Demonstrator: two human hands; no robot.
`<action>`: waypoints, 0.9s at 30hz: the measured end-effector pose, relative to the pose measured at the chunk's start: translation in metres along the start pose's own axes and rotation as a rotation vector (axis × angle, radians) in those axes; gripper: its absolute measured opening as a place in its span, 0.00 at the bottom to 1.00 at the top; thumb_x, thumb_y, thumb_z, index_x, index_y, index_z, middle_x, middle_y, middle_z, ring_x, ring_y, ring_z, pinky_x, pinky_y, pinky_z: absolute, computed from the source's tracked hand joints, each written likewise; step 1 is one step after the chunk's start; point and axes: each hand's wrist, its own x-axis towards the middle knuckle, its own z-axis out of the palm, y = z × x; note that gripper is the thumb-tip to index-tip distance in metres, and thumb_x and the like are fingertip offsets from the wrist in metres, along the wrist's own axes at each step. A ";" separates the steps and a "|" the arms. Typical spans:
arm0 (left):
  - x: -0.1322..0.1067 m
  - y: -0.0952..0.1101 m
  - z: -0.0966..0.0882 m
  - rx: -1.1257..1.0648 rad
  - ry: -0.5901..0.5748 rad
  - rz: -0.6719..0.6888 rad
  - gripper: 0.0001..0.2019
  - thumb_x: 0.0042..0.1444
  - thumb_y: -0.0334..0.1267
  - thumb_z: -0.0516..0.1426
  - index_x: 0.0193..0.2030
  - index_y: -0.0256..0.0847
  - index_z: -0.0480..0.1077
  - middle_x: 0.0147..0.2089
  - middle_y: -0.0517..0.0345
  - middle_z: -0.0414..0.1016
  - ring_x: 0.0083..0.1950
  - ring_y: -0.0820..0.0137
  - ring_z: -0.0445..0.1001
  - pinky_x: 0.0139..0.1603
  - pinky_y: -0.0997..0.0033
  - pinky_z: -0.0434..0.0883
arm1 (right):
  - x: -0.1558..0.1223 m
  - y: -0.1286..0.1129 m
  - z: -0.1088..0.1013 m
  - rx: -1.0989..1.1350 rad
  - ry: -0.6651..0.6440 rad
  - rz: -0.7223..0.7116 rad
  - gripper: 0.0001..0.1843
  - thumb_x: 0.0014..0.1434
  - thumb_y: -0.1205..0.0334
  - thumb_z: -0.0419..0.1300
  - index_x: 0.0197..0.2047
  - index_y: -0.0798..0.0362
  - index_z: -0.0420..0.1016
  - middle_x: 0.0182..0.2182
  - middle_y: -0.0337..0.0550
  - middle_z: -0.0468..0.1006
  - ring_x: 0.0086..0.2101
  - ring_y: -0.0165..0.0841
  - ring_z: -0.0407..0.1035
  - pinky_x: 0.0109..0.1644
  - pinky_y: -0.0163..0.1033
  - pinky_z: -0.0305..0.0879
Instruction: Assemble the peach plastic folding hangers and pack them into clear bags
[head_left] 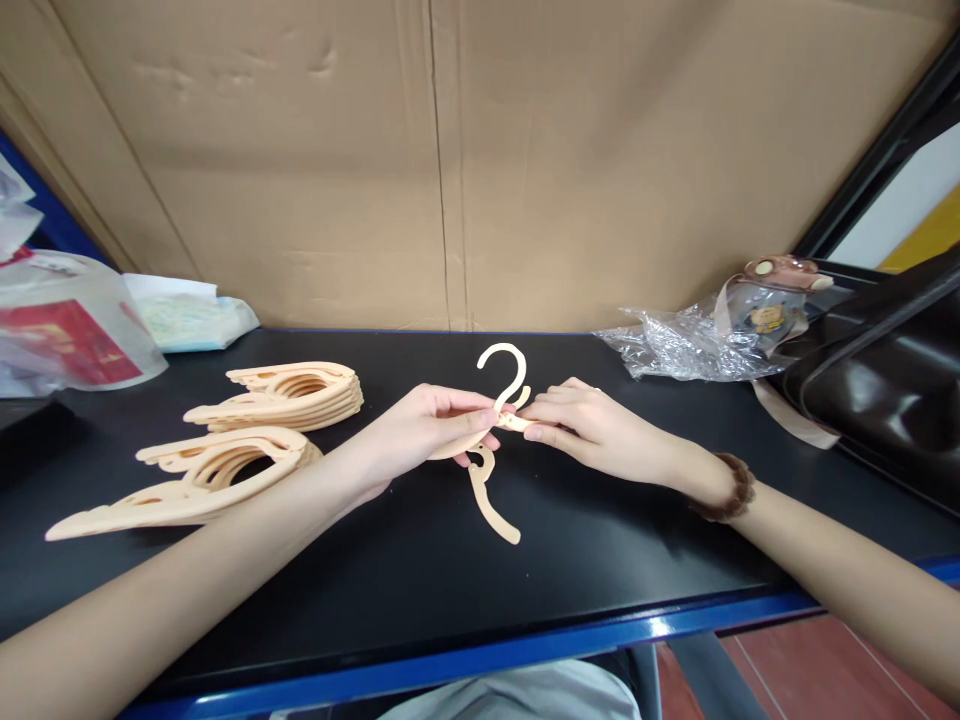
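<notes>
Over the middle of the black tabletop, a peach-coloured folding clothes hanger [516, 372] is held between both hands, its hook pointing up and away. My left hand [442, 425] is closed on the hanger's left side, thumb on top near the base of the hook. Fingers of my right hand [574, 418] pinch its right arm close to the joint. Just below the hands lies another curved peach piece [493, 500]; whether it joins the held hanger is hidden by my left fingers. Two piles of folded hangers, a back stack [300, 400] and a front stack [247, 475], lie beside my left forearm.
A cardboard wall [300, 170] closes off the table's back. At left stand a translucent plastic bag [82, 320] and a white-green packet [195, 315]. Crinkled clear plastic [667, 345], a clear cup with a brown lid [769, 300] and a shiny black bag [885, 370] are at right.
</notes>
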 end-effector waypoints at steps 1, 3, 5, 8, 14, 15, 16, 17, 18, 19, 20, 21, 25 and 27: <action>-0.001 0.002 0.000 -0.009 0.001 -0.009 0.14 0.57 0.44 0.59 0.47 0.41 0.76 0.37 0.55 0.80 0.37 0.72 0.75 0.34 0.77 0.70 | 0.000 0.000 0.000 0.015 0.002 -0.004 0.20 0.69 0.51 0.42 0.44 0.49 0.73 0.32 0.39 0.74 0.34 0.31 0.65 0.46 0.41 0.53; -0.002 0.004 0.000 -0.022 -0.002 -0.018 0.13 0.57 0.44 0.60 0.46 0.42 0.77 0.36 0.56 0.80 0.36 0.73 0.75 0.34 0.78 0.70 | 0.000 0.001 0.000 0.033 0.009 -0.012 0.20 0.69 0.51 0.43 0.43 0.50 0.73 0.31 0.38 0.74 0.33 0.31 0.65 0.46 0.40 0.52; -0.002 0.004 0.000 -0.028 -0.012 -0.020 0.12 0.57 0.44 0.59 0.45 0.43 0.77 0.36 0.57 0.79 0.35 0.74 0.74 0.33 0.79 0.69 | 0.001 0.001 0.000 0.044 0.019 -0.020 0.20 0.69 0.51 0.43 0.42 0.50 0.73 0.30 0.38 0.73 0.33 0.30 0.65 0.46 0.40 0.52; -0.002 0.003 -0.002 -0.038 -0.027 -0.019 0.12 0.57 0.44 0.59 0.44 0.44 0.77 0.35 0.58 0.79 0.34 0.75 0.74 0.33 0.80 0.69 | 0.001 0.001 0.000 0.075 0.023 -0.024 0.19 0.69 0.51 0.44 0.40 0.51 0.73 0.29 0.37 0.73 0.32 0.30 0.64 0.47 0.40 0.51; -0.002 0.003 -0.004 -0.049 -0.058 -0.025 0.12 0.57 0.45 0.59 0.45 0.44 0.77 0.33 0.58 0.78 0.36 0.74 0.75 0.33 0.80 0.69 | 0.002 0.002 0.000 0.133 0.009 -0.011 0.19 0.68 0.50 0.46 0.34 0.51 0.70 0.28 0.35 0.71 0.31 0.29 0.63 0.46 0.39 0.51; -0.002 0.004 -0.004 -0.048 -0.056 -0.031 0.12 0.57 0.45 0.59 0.45 0.44 0.77 0.33 0.57 0.78 0.36 0.73 0.75 0.34 0.79 0.70 | 0.002 0.002 0.000 0.134 0.008 -0.008 0.19 0.68 0.50 0.46 0.34 0.51 0.70 0.28 0.35 0.71 0.31 0.29 0.63 0.46 0.39 0.51; -0.002 0.004 -0.004 -0.046 -0.053 -0.039 0.13 0.57 0.45 0.59 0.46 0.44 0.77 0.33 0.57 0.78 0.37 0.72 0.76 0.35 0.78 0.70 | 0.003 0.002 0.000 0.136 0.008 -0.006 0.19 0.68 0.50 0.46 0.33 0.51 0.69 0.28 0.35 0.71 0.31 0.29 0.63 0.46 0.39 0.50; -0.002 0.004 -0.004 -0.043 -0.051 -0.045 0.13 0.57 0.45 0.59 0.46 0.43 0.77 0.34 0.56 0.79 0.37 0.72 0.76 0.35 0.77 0.70 | 0.003 0.002 -0.001 0.138 0.005 -0.003 0.19 0.68 0.50 0.46 0.33 0.51 0.70 0.28 0.35 0.71 0.31 0.30 0.63 0.46 0.39 0.50; -0.001 0.005 -0.004 -0.039 -0.050 -0.048 0.13 0.57 0.45 0.59 0.46 0.43 0.77 0.34 0.56 0.79 0.37 0.71 0.76 0.35 0.77 0.71 | 0.002 0.002 -0.001 0.141 0.003 -0.003 0.19 0.68 0.50 0.46 0.34 0.51 0.70 0.29 0.35 0.72 0.32 0.30 0.63 0.46 0.39 0.50; -0.001 0.005 -0.004 -0.034 -0.052 -0.047 0.13 0.57 0.44 0.59 0.46 0.43 0.77 0.34 0.56 0.79 0.38 0.71 0.76 0.36 0.77 0.70 | 0.002 0.001 -0.001 0.144 0.000 -0.006 0.18 0.68 0.51 0.47 0.35 0.51 0.71 0.30 0.35 0.73 0.32 0.30 0.64 0.45 0.39 0.49; -0.001 0.005 -0.004 -0.028 -0.055 -0.043 0.12 0.57 0.44 0.60 0.45 0.43 0.77 0.34 0.56 0.79 0.39 0.71 0.76 0.36 0.77 0.70 | 0.002 0.001 -0.002 0.145 -0.003 -0.010 0.17 0.68 0.51 0.47 0.36 0.51 0.71 0.30 0.35 0.74 0.32 0.29 0.64 0.45 0.39 0.49; -0.001 0.004 -0.004 -0.021 -0.057 -0.039 0.12 0.57 0.44 0.60 0.44 0.43 0.78 0.34 0.56 0.79 0.39 0.70 0.76 0.36 0.77 0.70 | 0.002 0.001 -0.002 0.143 -0.003 -0.015 0.16 0.68 0.52 0.48 0.37 0.50 0.72 0.31 0.35 0.74 0.32 0.29 0.64 0.45 0.39 0.49; 0.000 0.002 -0.003 -0.012 -0.032 -0.036 0.11 0.55 0.44 0.60 0.43 0.44 0.78 0.38 0.56 0.80 0.40 0.69 0.77 0.38 0.75 0.71 | 0.001 0.000 -0.003 0.125 0.009 -0.025 0.15 0.68 0.53 0.48 0.40 0.48 0.73 0.32 0.34 0.76 0.32 0.29 0.64 0.45 0.39 0.48; 0.000 0.002 -0.003 -0.021 -0.023 -0.041 0.12 0.55 0.45 0.61 0.43 0.44 0.78 0.40 0.56 0.80 0.41 0.69 0.77 0.38 0.75 0.71 | 0.000 -0.001 -0.004 0.116 0.014 -0.025 0.16 0.68 0.53 0.48 0.40 0.49 0.74 0.32 0.35 0.76 0.32 0.29 0.64 0.45 0.39 0.48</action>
